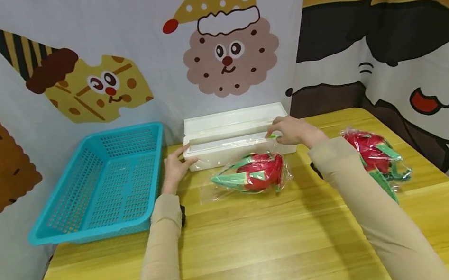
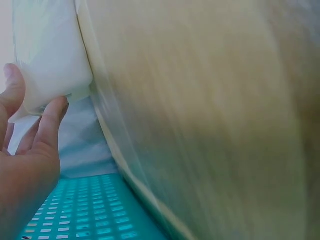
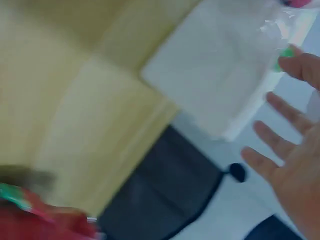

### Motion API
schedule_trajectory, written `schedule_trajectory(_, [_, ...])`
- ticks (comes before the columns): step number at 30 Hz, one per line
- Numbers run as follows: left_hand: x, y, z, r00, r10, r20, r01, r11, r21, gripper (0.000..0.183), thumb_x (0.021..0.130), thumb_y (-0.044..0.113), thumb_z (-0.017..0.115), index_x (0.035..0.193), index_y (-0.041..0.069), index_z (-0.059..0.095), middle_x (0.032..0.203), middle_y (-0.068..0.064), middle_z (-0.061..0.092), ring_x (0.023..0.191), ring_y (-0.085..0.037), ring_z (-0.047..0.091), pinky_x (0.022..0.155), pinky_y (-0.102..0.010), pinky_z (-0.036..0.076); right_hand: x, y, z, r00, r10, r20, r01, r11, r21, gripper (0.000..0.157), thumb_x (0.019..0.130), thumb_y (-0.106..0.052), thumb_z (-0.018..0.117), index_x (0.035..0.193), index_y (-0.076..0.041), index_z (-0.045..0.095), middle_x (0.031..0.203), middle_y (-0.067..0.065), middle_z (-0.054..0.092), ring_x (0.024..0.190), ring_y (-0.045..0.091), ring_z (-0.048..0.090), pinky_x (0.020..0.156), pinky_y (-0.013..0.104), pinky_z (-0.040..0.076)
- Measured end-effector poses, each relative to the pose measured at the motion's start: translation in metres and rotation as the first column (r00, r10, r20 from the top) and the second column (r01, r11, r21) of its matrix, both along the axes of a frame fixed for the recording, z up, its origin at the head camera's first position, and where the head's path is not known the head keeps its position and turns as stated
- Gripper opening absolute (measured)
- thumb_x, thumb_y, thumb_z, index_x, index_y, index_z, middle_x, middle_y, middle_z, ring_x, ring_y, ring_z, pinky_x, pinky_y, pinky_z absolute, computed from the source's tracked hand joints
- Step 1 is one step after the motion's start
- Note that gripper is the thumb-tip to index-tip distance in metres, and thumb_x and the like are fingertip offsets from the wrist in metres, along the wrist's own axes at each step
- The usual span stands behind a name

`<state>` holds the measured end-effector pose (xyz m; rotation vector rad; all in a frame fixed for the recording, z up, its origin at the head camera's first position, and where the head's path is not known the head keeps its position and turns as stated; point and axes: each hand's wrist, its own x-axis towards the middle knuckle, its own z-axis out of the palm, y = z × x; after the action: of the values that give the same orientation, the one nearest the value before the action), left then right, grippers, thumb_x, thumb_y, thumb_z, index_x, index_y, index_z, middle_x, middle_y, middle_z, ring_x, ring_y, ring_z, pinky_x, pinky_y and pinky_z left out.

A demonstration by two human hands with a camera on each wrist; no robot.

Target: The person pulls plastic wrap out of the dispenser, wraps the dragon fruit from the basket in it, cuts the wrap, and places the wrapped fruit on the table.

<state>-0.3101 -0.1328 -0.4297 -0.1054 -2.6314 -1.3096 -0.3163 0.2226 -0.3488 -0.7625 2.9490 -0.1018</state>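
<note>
A long white box (image 1: 235,154) with its lid raised stands at the back of the table, clear film along its opening. My left hand (image 1: 174,170) holds the box's left end between thumb and fingers. Near the right end of the opening, my right hand (image 1: 290,130) pinches a small green slider (image 3: 284,59) with thumb and forefinger; its other fingers are spread in the right wrist view. In front of the box lies a red dragon fruit (image 1: 264,172) with green scales, in clear film. Whether this film joins the box's film, I cannot tell.
A turquoise plastic basket (image 1: 120,228) stands on the left of the wooden table (image 1: 240,252). A second dragon fruit (image 1: 374,150) in clear plastic lies on the right, beside my right forearm. A cartoon-printed curtain (image 1: 113,21) hangs behind the table.
</note>
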Motion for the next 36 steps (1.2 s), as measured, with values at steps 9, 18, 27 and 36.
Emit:
schedule_trajectory(9, [0.0, -0.001, 0.001, 1.0, -0.001, 0.023, 0.001, 1.0, 0.013, 0.057, 0.08, 0.017, 0.075, 0.133, 0.01, 0.056, 0.134, -0.017, 0.056, 0.122, -0.035, 0.051, 0.101, -0.046, 0.028, 0.0, 0.025, -0.037, 0.993, 0.021, -0.114, -0.053, 0.958, -0.283, 0.03, 0.086, -0.021, 0.07, 0.116, -0.013, 0.066, 0.149, 0.026, 0.029, 0.124, 0.048, 0.045, 0.099, 0.061, 0.043])
schedule_trajectory(18, [0.0, -0.003, 0.002, 0.999, 0.0, 0.033, 0.0, 1.0, 0.011, 0.056, 0.081, 0.019, 0.075, 0.133, 0.011, 0.055, 0.134, -0.015, 0.056, 0.121, -0.034, 0.05, 0.102, -0.046, 0.03, 0.001, 0.044, -0.053, 0.97, -0.08, -0.231, -0.023, 0.91, -0.414, 0.023, 0.082, -0.016, 0.074, 0.096, -0.001, 0.063, 0.143, 0.032, 0.031, 0.12, 0.047, 0.049, 0.094, 0.057, 0.049])
schedule_trajectory(27, [-0.001, -0.002, 0.0, 1.0, -0.009, 0.014, 0.009, 1.0, 0.011, 0.056, 0.081, 0.017, 0.075, 0.133, 0.01, 0.056, 0.133, -0.017, 0.057, 0.124, -0.035, 0.051, 0.108, -0.047, 0.027, 0.005, 0.045, -0.057, 0.952, -0.191, -0.239, 0.081, 0.911, -0.404, 0.032, 0.082, -0.027, 0.073, 0.093, 0.0, 0.059, 0.135, 0.025, 0.044, 0.107, 0.045, 0.056, 0.087, 0.053, 0.052])
schedule_trajectory(36, [0.004, 0.005, 0.004, 1.0, 0.008, -0.013, -0.009, 0.999, -0.036, 0.044, 0.083, 0.013, 0.073, 0.125, 0.011, 0.063, 0.133, -0.018, 0.057, 0.102, -0.029, 0.058, 0.083, -0.037, 0.051, 0.008, 0.036, -0.065, 0.857, -0.08, -0.509, -0.164, 0.894, -0.416, 0.01, 0.076, -0.011, 0.077, 0.08, -0.004, 0.072, 0.107, 0.016, 0.066, 0.101, 0.033, 0.06, 0.081, 0.046, 0.053])
